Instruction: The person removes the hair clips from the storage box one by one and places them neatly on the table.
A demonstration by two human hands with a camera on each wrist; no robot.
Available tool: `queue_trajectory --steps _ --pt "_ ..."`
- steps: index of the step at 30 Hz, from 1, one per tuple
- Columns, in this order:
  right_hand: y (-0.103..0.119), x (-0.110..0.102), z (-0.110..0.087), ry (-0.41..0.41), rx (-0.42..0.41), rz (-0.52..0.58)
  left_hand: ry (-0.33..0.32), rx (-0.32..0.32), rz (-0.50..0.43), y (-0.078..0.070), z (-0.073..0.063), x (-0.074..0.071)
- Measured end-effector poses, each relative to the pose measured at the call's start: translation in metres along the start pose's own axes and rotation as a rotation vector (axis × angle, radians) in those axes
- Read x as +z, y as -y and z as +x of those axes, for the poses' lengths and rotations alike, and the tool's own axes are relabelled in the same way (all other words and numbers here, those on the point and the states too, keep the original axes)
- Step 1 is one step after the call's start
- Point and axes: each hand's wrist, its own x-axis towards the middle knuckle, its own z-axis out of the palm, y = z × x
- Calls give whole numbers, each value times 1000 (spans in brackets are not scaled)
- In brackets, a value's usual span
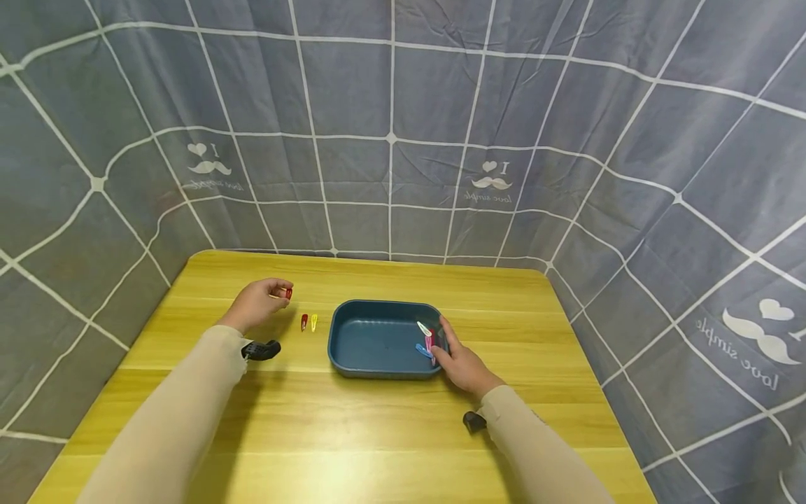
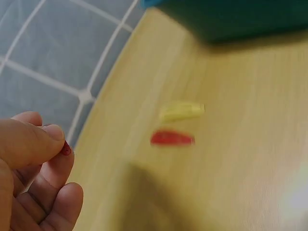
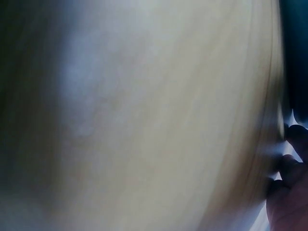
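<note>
My left hand (image 1: 255,306) pinches a small red hair clip (image 2: 66,148) between thumb and fingertips, above the table's left part. Below and to its right, a second red hair clip (image 1: 304,322) and a yellow hair clip (image 1: 314,322) lie side by side on the wood. A dark blue tray (image 1: 371,340) stands at the middle. My right hand (image 1: 467,365) grips its right end, thumb over the rim and fingers along the outer wall. Inside the tray, close to that thumb, lie a white clip (image 1: 424,328), a blue clip (image 1: 423,351) and pink and red clips (image 1: 429,342), partly overlapping.
The yellow wooden table (image 1: 352,441) has a grey curtain (image 1: 352,168) with white lines hanging behind it and along both sides. A black wrist mount (image 1: 261,350) juts from the left sleeve, another (image 1: 474,421) from the right. The right wrist view is mostly blurred.
</note>
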Motion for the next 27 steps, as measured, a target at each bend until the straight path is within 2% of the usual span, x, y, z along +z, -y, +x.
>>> queue_trajectory --steps 4,9,16,20,23,27 --pt "1 0 -1 -7 -9 -6 6 -36 -21 15 -3 -2" --pt "3 -1 -1 -14 -35 -10 27 -54 -45 27 -5 1" --pt "2 -1 -1 -13 -11 -7 92 -79 -88 29 -1 13" --pt "2 -2 1 -21 -12 1 113 -75 -48 28 3 20" --pt "3 -2 0 -19 -16 3 111 -61 7 32 6 26" --pt "4 -1 -1 -10 -17 -1 112 -66 32 35 6 32"
